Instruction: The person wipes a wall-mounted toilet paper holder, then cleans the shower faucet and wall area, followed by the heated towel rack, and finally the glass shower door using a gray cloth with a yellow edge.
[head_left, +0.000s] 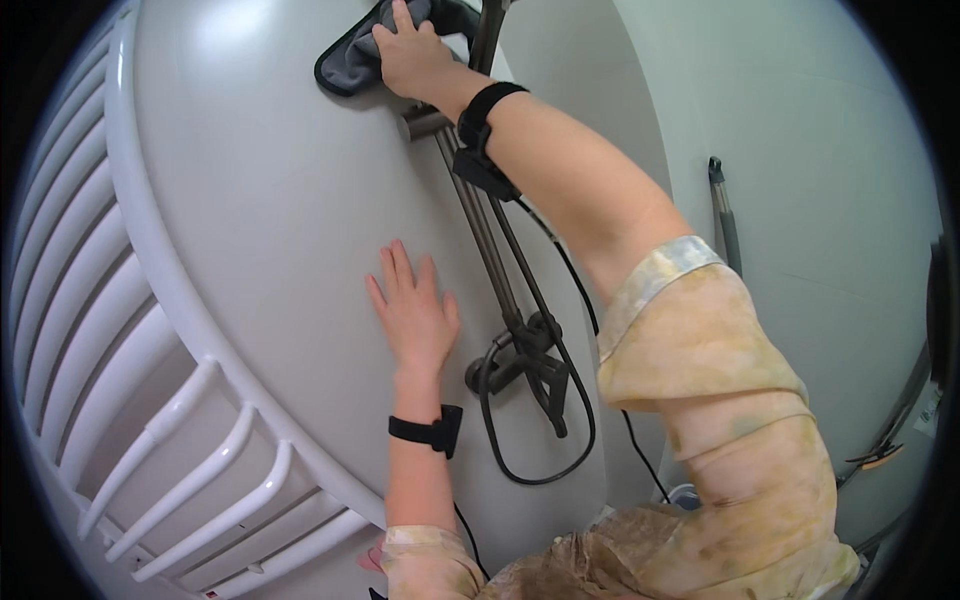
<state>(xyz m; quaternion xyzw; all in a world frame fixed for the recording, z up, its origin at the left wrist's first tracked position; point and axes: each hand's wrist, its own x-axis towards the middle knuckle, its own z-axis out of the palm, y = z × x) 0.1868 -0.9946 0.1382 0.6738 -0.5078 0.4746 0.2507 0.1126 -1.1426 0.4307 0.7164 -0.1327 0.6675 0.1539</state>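
High on the pale wall (277, 225), my right hand (416, 60) presses a grey cloth with a dark border (349, 64) against the surface, its fingers spread over the fabric. The cloth is partly cut off by the top of the view. Beside that wrist runs a dark metal shower column (476, 232) with a bracket (424, 124). Lower down, my left hand (416, 319) lies flat on the same wall with its fingers apart and holds nothing. It is left of the shower mixer tap (525, 356), apart from it. A black hose (592, 427) loops below the tap.
A white heated towel rail (172, 292) with curved bars stands along the left. Thin black cables (577, 266) run down from the wrist straps. On the right, a long-handled tool (724, 210) leans on the pale wall, and more handles stand at the far right edge.
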